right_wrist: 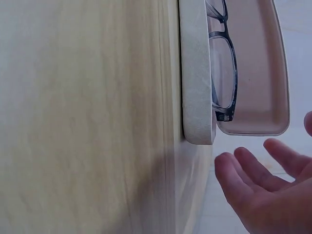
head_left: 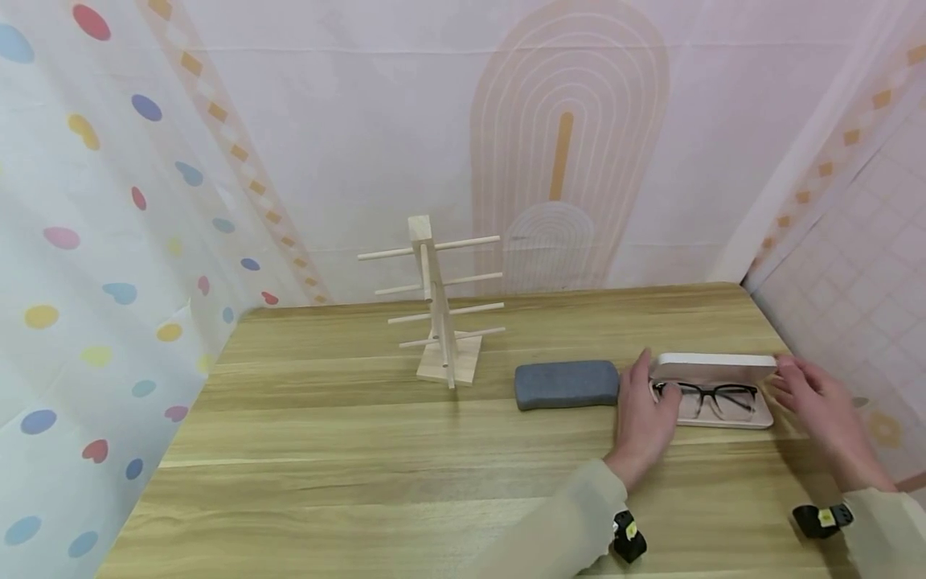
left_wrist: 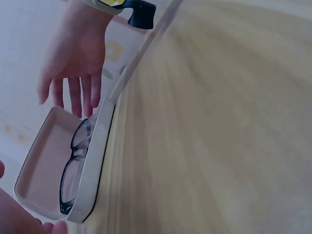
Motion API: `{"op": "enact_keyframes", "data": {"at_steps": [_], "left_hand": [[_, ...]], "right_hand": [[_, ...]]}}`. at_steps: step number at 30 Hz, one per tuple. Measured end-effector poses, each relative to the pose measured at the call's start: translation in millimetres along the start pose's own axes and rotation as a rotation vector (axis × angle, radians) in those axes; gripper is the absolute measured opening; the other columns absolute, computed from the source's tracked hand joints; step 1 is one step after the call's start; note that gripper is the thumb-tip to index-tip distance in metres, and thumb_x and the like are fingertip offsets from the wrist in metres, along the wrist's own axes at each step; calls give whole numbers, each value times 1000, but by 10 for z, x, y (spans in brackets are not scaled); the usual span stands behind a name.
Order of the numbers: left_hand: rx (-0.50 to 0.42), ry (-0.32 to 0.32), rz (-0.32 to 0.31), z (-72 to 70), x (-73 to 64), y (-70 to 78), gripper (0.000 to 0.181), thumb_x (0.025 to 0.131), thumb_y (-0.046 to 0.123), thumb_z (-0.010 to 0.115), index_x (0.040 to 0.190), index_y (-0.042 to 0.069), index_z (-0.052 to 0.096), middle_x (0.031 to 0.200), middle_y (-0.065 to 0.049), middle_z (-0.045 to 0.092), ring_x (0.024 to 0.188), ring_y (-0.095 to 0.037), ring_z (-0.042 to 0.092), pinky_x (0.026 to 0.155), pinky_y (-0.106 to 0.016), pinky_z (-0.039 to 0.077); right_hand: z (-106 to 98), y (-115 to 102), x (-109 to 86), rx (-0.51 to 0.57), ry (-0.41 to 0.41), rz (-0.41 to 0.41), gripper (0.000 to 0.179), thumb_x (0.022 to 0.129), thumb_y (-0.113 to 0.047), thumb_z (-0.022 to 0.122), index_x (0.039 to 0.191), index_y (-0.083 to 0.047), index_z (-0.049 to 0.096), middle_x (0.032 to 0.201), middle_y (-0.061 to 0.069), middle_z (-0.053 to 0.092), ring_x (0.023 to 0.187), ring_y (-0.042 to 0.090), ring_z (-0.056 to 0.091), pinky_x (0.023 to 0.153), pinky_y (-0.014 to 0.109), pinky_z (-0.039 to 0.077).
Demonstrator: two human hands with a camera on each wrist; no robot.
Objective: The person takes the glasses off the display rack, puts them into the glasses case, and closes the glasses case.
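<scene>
A pale pink glasses case (head_left: 716, 366) stands with its lid raised at the right of the table. Inside lie black-framed eyeglasses (head_left: 714, 394) with clear lower rims, also in both wrist views. My left hand (head_left: 644, 414) holds the case's left end, its thumb over the near inside and its fingers along the outer side. In the left wrist view, fingertips (left_wrist: 59, 227) show at the case's lower corner. At the other end is my right hand (head_left: 813, 398), fingers loosely extended beside the lid's corner; the right wrist view shows a gap between fingertips and case.
A closed grey-blue glasses case (head_left: 567, 384) lies just left of my left hand. Farther left stands a wooden rack (head_left: 437, 314) with thin pegs sticking out. Patterned cloth (head_left: 362, 145) hangs behind the wood-grain table (head_left: 325, 450).
</scene>
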State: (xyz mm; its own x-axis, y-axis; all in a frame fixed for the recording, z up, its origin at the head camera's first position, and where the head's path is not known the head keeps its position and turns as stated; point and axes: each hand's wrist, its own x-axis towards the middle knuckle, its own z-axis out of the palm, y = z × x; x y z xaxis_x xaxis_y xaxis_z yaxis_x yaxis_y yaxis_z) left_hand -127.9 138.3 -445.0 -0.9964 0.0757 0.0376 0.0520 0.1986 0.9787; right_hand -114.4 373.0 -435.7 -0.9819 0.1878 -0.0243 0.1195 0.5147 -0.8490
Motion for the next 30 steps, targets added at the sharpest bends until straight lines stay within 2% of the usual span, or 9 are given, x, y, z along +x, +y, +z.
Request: {"op": "enact_keyframes", "data": {"at_steps": [6,10,17,20,24,27,29,30], "left_hand": [[19,-58,-69,16,76,1,56,100,28,62,155,22,49,147,0,49,137,-14,47,112,-31,41],[32,-91,-88,40,95,-16,56,101,31,61,155,27,48,150,2,48,139,-15,46,112,-33,42],[3,-81,-98,59,123,-14,47,103,35,58,149,29,52,147,11,55,136,-13,49,110,-35,43],[4,-67,-125,68,134,18,41,103,37,58,144,29,55,141,7,61,130,-15,55,105,-36,47],[31,-38,-153,85,149,63,30,104,38,59,133,30,58,121,-1,69,112,-17,63,94,-36,51],[46,-10,-171,108,173,86,23,105,39,58,126,30,58,105,0,70,98,-15,64,86,-35,51],[45,8,-185,126,194,98,20,105,40,58,122,29,57,97,2,68,89,-15,62,81,-35,49],[45,17,-191,136,204,102,19,105,40,58,120,29,57,94,2,67,86,-15,60,79,-34,49]], "right_hand": [[5,14,42,16,-64,6,73,113,-41,30,154,19,22,146,50,30,87,-24,49,71,4,48],[-6,29,48,-2,-87,15,74,113,-43,29,154,18,22,147,50,28,88,-24,49,70,3,47],[-14,66,82,18,-127,32,76,113,-44,28,156,18,15,148,52,25,92,-20,51,72,5,48],[3,76,97,50,-115,41,76,113,-43,28,155,19,16,147,52,25,91,-20,51,72,5,49],[16,91,105,86,-101,37,73,113,-41,30,152,20,20,146,52,29,90,-20,51,72,8,51],[4,114,113,101,-107,12,61,113,-38,34,150,10,33,142,45,41,92,-18,54,74,11,53],[-10,134,118,135,-114,-2,45,113,-36,38,144,-4,46,133,29,55,93,-16,56,75,12,54],[-16,141,119,147,-118,-8,38,113,-35,39,141,-11,48,131,24,56,94,-15,57,76,13,55]]}}
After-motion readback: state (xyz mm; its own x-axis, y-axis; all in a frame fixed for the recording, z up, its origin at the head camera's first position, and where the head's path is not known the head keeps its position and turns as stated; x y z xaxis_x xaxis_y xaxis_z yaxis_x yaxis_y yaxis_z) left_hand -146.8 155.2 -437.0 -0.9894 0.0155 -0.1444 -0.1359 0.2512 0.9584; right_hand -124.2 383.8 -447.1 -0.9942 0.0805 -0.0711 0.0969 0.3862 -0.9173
